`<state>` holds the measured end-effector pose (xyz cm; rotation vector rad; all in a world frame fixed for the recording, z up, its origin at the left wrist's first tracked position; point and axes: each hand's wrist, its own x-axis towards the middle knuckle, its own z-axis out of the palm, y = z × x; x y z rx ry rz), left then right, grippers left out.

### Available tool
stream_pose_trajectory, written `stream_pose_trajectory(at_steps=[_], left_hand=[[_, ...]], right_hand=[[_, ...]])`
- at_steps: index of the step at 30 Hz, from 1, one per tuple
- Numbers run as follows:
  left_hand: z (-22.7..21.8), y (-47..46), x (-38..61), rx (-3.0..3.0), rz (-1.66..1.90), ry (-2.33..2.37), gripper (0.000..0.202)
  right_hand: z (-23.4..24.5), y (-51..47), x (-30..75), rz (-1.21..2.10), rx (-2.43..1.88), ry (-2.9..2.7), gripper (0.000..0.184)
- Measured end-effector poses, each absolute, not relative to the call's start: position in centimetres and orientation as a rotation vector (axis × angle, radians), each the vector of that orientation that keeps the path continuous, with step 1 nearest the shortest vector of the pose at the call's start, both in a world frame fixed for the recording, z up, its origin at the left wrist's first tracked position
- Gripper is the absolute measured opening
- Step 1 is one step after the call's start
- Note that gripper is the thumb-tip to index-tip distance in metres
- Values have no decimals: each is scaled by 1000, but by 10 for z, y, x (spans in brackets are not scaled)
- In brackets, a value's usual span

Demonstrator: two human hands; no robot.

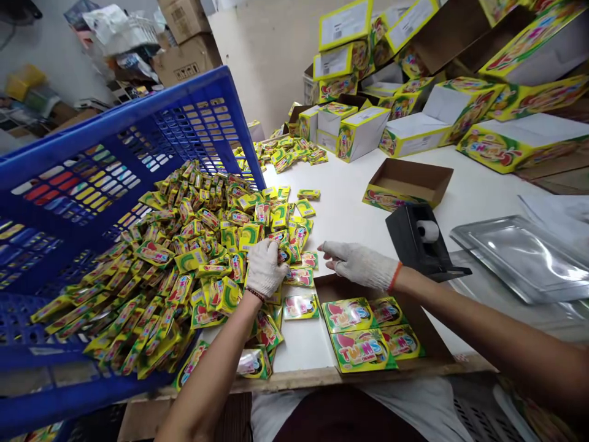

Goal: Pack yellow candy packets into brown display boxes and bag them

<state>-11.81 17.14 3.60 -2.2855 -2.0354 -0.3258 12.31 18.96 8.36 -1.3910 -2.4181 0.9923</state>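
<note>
Both my hands wear white knit gloves. My left hand (265, 267) rests on the edge of a big pile of small yellow-green candy packets (184, 264), fingers curled around packets there. My right hand (354, 263) reaches left over the white table (350, 209) toward the same pile, fingers stretched out and nothing visible in them. Right below my right hand lies an open brown cardboard box (423, 331) with several yellow packets laid flat inside it. More loose packets (300, 306) lie between my hands.
A tipped blue plastic crate (115, 153) spills the pile at left. A black tape dispenser (421, 242) and a metal tray (524, 258) sit at right. An open carton (407, 183) and stacked yellow display boxes (437, 116) fill the back.
</note>
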Motion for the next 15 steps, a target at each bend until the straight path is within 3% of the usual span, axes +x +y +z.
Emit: stream_pose_trajectory(at_steps=[4,8,11,13,15], left_hand=[[56,154,-97,-2366,-511,-1821,43],[54,148,-93,-2437,-595,-1887,47],[38,149,-100,-2594,-374,-2060,24],[25,151,-102,-2727,-288,-2038,17],[14,152,-100,-2786,-308,-2033,24]], right_hand=[[82,191,91,1019,-1151,-2242,64],[92,203,87,970,-1129,-2224,40],[99,209,105,996,-1343,-2057,25],[101,209,120,1103,-1421,-1865,21],[99,206,130,1280,-1420,-1663,28]])
